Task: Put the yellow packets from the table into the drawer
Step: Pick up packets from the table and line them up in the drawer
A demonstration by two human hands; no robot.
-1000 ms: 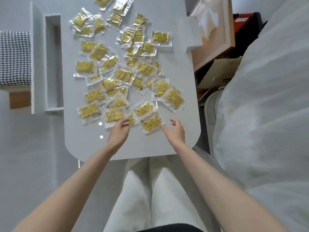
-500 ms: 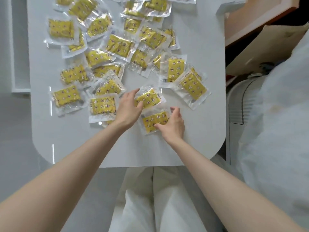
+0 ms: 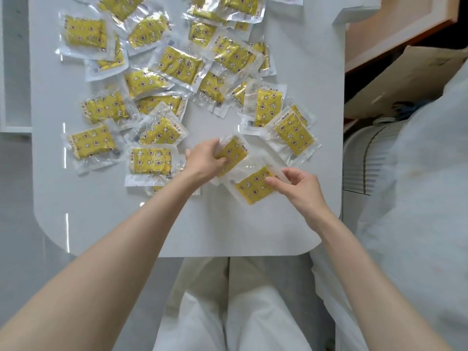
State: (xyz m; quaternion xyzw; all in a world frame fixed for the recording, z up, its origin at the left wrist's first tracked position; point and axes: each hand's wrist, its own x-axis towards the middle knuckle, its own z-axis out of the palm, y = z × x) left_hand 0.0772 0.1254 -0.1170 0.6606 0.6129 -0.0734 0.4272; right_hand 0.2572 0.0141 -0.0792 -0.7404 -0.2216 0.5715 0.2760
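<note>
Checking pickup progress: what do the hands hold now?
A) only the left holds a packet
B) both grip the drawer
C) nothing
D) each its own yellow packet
D: the left hand grips the farther yellow packet, the right hand pinches the nearer yellow packet.

Strewn across upper and middle frame, flat yellow packets in clear plastic wrappers (image 3: 181,64), printed with white stars, white crescent moons and brown-centred flowers. Underneath, glossy white table top (image 3: 177,224). At left edge, plain white drawer (image 3: 16,128). At bottom centre, plain white trousers (image 3: 253,312). At right, plain white fabric (image 3: 417,198). At upper right, orange-brown-edged pale wooden panel (image 3: 379,29) above beige cardboard (image 3: 405,79).
</note>
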